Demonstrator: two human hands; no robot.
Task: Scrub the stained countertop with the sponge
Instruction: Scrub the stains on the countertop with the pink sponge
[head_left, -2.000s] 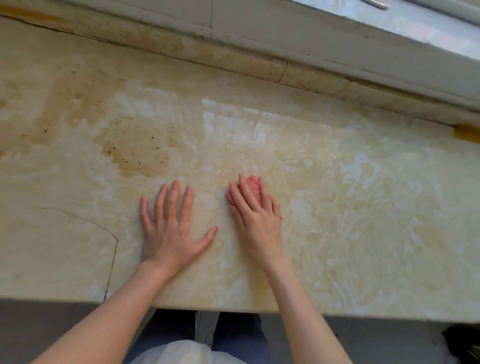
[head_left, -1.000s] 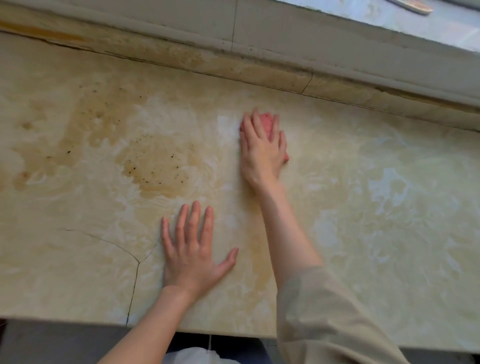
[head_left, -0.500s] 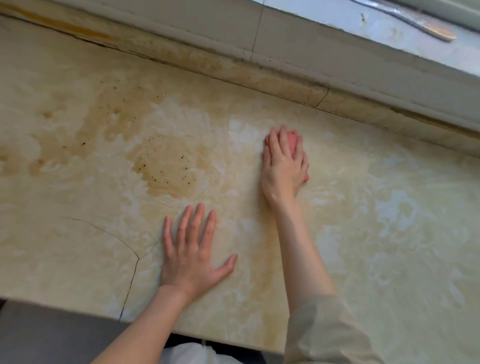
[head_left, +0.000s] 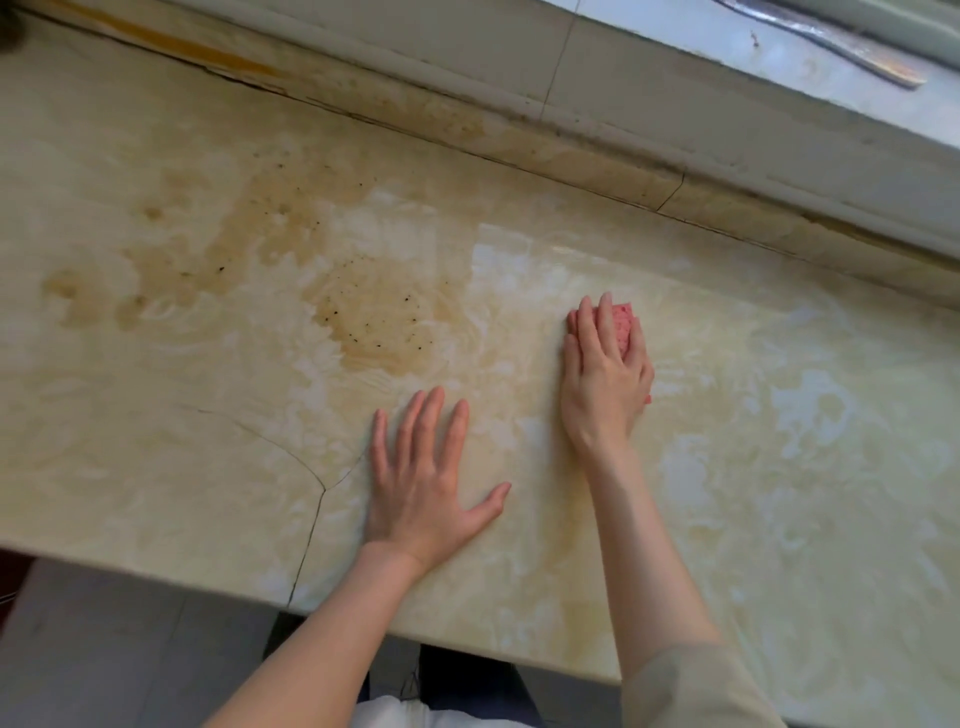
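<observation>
Both forearms are bare. A loose beige sleeve (head_left: 696, 686) shows at the lower right; dark trousers (head_left: 467, 675) and white fabric (head_left: 415, 717) sit at bottom centre.

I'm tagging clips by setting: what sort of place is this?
Probably a home kitchen or a counter under a window: a stained, cracked beige marble countertop, a grimy pale window sill behind it, and a pink sponge under the right hand.
</observation>
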